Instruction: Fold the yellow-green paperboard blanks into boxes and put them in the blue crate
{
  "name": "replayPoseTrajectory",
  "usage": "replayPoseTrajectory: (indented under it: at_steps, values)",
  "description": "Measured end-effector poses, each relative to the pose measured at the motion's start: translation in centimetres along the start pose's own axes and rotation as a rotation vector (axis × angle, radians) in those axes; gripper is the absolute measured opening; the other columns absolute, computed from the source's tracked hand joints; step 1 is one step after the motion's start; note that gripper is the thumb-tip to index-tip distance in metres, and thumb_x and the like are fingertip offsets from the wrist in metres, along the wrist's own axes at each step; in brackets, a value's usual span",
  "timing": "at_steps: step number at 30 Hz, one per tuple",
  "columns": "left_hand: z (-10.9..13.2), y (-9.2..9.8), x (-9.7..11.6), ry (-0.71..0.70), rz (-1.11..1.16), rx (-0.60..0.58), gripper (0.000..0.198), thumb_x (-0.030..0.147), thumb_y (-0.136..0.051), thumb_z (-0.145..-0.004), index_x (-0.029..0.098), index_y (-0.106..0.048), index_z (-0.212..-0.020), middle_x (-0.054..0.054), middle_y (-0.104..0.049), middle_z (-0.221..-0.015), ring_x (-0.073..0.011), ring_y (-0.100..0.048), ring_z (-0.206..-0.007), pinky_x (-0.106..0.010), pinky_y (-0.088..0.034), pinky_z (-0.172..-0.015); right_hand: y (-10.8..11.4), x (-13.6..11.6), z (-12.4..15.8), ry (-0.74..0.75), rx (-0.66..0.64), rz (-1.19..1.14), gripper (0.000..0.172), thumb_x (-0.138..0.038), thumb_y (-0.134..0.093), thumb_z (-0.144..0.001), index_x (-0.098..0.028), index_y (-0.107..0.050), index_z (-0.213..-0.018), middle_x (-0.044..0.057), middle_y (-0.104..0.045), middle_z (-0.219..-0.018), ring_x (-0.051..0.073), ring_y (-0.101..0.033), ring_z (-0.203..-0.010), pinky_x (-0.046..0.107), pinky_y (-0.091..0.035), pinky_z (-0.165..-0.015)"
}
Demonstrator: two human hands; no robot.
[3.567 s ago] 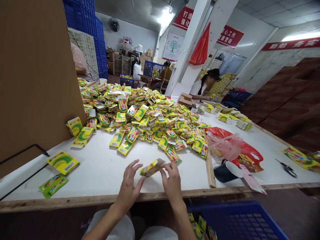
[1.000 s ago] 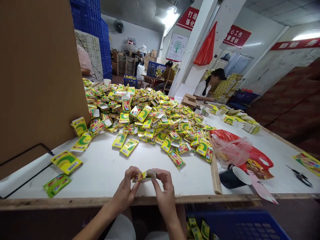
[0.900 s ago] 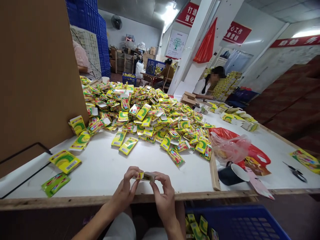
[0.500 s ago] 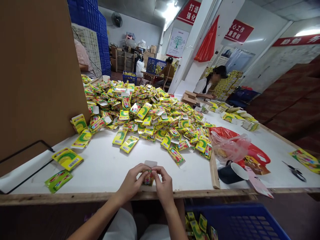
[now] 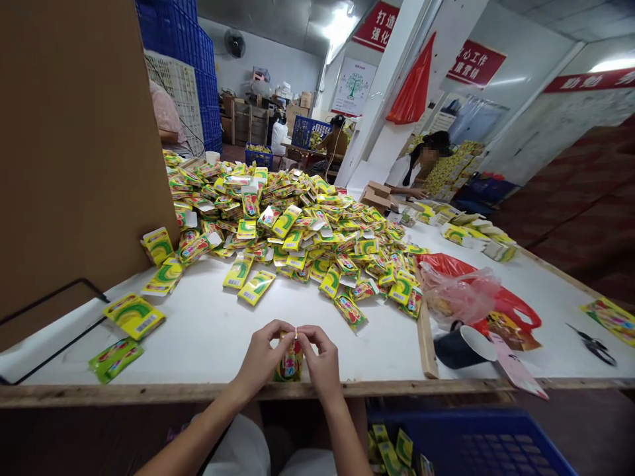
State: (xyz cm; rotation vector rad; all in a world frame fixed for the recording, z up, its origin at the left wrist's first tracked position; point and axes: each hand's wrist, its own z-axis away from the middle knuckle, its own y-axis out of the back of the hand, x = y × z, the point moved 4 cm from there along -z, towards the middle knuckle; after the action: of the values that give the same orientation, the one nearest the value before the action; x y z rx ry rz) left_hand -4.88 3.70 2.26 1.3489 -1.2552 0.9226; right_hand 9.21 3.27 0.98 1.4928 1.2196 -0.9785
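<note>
Heap of yellow-green flat cartons (image 5: 297, 225) mid-table (image 5: 208, 330), reaching far edge. Wooden strip (image 5: 423, 337) at front edge. Just right of it: red bag (image 5: 516, 307), black cup (image 5: 449, 350) on its side. Scissors (image 5: 592, 345) far right. Brown board (image 5: 74, 145) upright along left edge. Blue crate (image 5: 471, 443) below front edge.

head: worn on head | faces forward-down | near table (image 5: 208, 330) edge | room behind

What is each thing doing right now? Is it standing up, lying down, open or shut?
small box: upright at the table edge, top flap pinched between both hands.
left hand: gripping the small box's top.
right hand: gripping the small box's top.
pile of cartons: heaped, most lying flat.
black cup: tipped on its side.
scissors: lying flat; open or shut, cannot tell.
blue crate: open-topped, a few boxes inside.
</note>
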Motion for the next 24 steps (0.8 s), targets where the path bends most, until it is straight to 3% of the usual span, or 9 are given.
replayPoseTrajectory:
  at_steps: [8, 17, 20, 24]
  values:
    - [-0.7, 0.0, -0.9, 0.072, 0.001, 0.079, 0.021, 0.034, -0.053, -0.083, 0.016, -0.065, -0.08, -0.003, -0.067, -0.074, -0.0164, -0.061, -0.069, -0.025, -0.048, -0.064, -0.3, -0.6, -1.3, -0.063, 0.022, 0.058, 0.014, -0.031, -0.056, -0.083, -0.02, -0.062, -0.077, 0.002, -0.064, -0.071, 0.018, -0.058, -0.066, 0.029, -0.046, -0.063]
    - [0.7, 0.0, -0.8, 0.019, 0.035, -0.029, 0.02, 0.031, -0.053, -0.085, 0.017, -0.068, -0.089, -0.006, -0.069, -0.092, -0.0197, -0.063, -0.088, -0.031, -0.049, -0.081, -0.8, 0.3, 0.2, -0.072, -0.013, -0.064, 0.006, -0.03, -0.058, -0.081, -0.027, -0.064, -0.081, 0.004, -0.067, -0.078, 0.025, -0.064, -0.076, 0.035, -0.052, -0.068]
    - [-0.2, 1.0, -0.7, -0.044, -0.09, -0.03, 0.025, 0.033, -0.05, -0.087, 0.02, -0.063, -0.103, -0.006, -0.067, -0.101, -0.0202, -0.061, -0.093, -0.033, -0.048, -0.084, 2.6, -1.0, 1.4, -0.068, 0.126, 0.067, 0.015, -0.037, -0.055, -0.083, -0.025, -0.064, -0.08, 0.005, -0.067, -0.08, 0.026, -0.063, -0.077, 0.034, -0.051, -0.068]
    - [-4.1, 4.5, -1.4, -0.106, -0.455, 0.146, 0.038, 0.034, -0.061, -0.079, 0.02, -0.055, -0.115, -0.011, -0.057, -0.12, -0.0287, -0.048, -0.115, -0.045, -0.036, -0.099, 13.1, -3.5, 4.4, -0.151, 0.401, 0.464, 0.033, -0.052, -0.06, -0.073, -0.022, -0.068, -0.083, 0.008, -0.069, -0.09, 0.028, -0.062, -0.082, 0.033, -0.049, -0.068]
